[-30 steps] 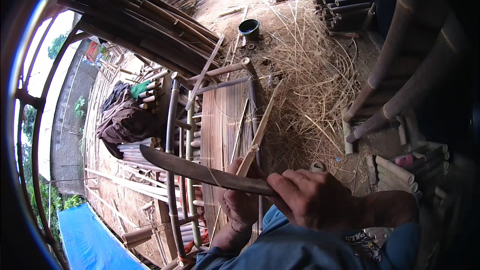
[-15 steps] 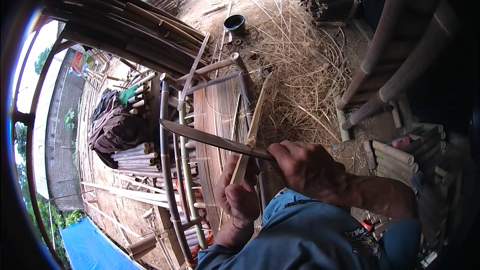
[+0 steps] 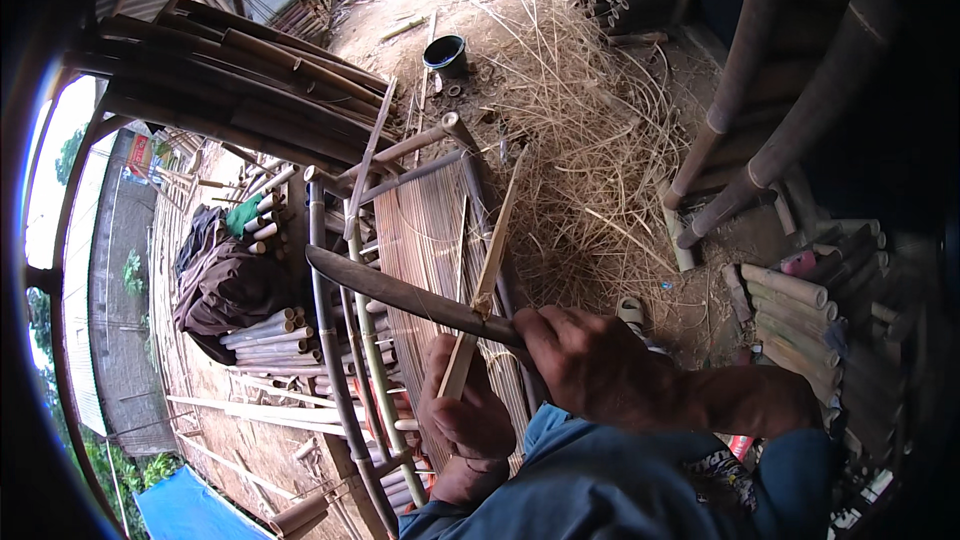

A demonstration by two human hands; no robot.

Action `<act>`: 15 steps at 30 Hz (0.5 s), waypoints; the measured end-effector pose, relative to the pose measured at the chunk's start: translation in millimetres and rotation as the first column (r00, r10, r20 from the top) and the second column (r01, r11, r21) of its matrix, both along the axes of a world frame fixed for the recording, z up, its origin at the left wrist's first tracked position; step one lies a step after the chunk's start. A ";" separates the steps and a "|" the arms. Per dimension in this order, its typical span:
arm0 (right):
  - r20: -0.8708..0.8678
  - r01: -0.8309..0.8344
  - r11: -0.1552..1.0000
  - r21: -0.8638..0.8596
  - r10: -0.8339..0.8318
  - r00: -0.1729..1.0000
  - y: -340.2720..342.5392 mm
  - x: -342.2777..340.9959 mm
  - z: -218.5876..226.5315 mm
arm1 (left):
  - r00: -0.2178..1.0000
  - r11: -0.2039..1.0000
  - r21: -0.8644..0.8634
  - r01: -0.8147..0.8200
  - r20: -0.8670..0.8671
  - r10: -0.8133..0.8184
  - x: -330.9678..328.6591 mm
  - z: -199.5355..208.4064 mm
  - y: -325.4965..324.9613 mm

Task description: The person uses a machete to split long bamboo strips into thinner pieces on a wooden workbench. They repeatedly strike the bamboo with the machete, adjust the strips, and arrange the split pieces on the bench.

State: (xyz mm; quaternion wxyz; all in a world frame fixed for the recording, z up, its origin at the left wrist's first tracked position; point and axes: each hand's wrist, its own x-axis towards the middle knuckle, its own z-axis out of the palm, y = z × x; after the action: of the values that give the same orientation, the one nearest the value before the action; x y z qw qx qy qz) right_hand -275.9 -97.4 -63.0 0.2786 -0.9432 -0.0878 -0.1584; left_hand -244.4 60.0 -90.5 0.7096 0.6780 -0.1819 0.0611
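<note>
My right hand (image 3: 590, 360) is closed around the handle of a machete (image 3: 390, 288), its long dark blade pointing left. In my left hand (image 3: 470, 425) is a pale split bamboo strip (image 3: 498, 240), pinched near its lower end with the thumb along it. The blade lies across the strip just above my left fingers. A curl of shaved wood sits where the two meet. The handle itself is mostly hidden by my fingers. Beneath both hands is a bamboo frame with a surface of thin slats (image 3: 405, 225).
A heap of bamboo shavings (image 3: 590, 150) covers the ground beyond. A dark bucket (image 3: 446, 55) stands further off. Bamboo poles (image 3: 270, 340) are stacked at left beside a brown cloth (image 3: 235, 285), and cut bamboo lengths (image 3: 785, 290) lie at right. Thick upright bamboo poles (image 3: 735, 90) rise at right.
The view has shifted slightly, so surroundings sit a little further left. Both hands keep their holds; the blade remains across the strip, near the same spot. A sandal now shows beside my right hand.
</note>
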 end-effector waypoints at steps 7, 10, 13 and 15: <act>0.053 -0.069 0.992 0.102 0.064 0.997 11.0 -2.4 22.3 | 0.996 0.983 -0.158 -0.090 -0.041 0.085 2.8 -6.2 -7.6; -0.191 0.056 0.998 0.032 -0.049 0.980 -11.7 17.4 -17.6 | 0.993 0.990 0.101 -0.098 -0.054 0.104 11.2 18.0 -10.2; -0.031 0.018 0.995 0.103 -0.015 0.999 -1.0 14.1 0.8 | 0.979 0.965 0.198 -0.171 -0.078 0.189 15.5 28.4 -21.6; 0.223 -0.008 0.988 0.152 -0.026 0.975 9.5 18.0 5.3 | 0.980 0.947 0.255 -0.198 0.021 0.199 19.4 11.6 -4.9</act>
State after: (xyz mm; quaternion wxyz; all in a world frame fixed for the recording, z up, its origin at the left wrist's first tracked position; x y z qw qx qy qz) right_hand -257.9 -87.9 -57.7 0.3371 -0.8957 -0.1020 -0.2712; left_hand -225.0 55.0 -78.9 0.6069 0.7788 -0.1173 0.1068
